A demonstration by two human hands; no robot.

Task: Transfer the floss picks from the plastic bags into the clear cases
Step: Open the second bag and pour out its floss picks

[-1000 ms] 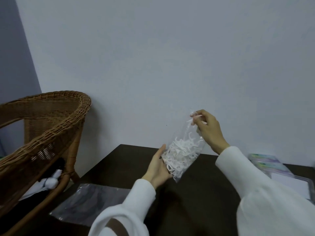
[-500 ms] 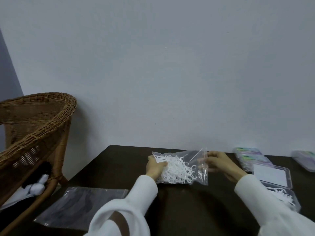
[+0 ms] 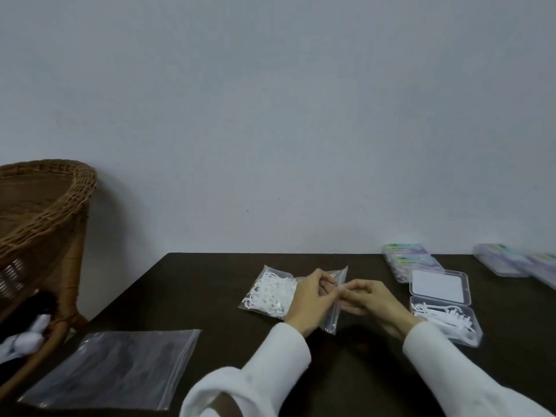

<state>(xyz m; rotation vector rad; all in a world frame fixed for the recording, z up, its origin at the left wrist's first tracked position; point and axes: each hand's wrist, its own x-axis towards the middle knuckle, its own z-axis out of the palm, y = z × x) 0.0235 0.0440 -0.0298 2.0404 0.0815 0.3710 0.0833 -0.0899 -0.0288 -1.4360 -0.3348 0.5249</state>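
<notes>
On the dark bench (image 3: 210, 281), left to right: an empty zip bag (image 3: 111, 367) lies flat, then the bag of floss picks (image 3: 270, 291), which was lifted upright a second ago and now rests on the bench with its zip edge facing right. The left hand (image 3: 310, 299) and right hand (image 3: 373, 302) have both closed in on that edge, fingers (image 3: 328, 279) pinching the seal, probably to pull it open. Just right, the open clear case (image 3: 445, 322) holds a few picks, so the transfer is partly done.

Plain grey wall (image 3: 270, 100), dark table (image 3: 210, 296), wicker chair (image 3: 45, 206)
</notes>
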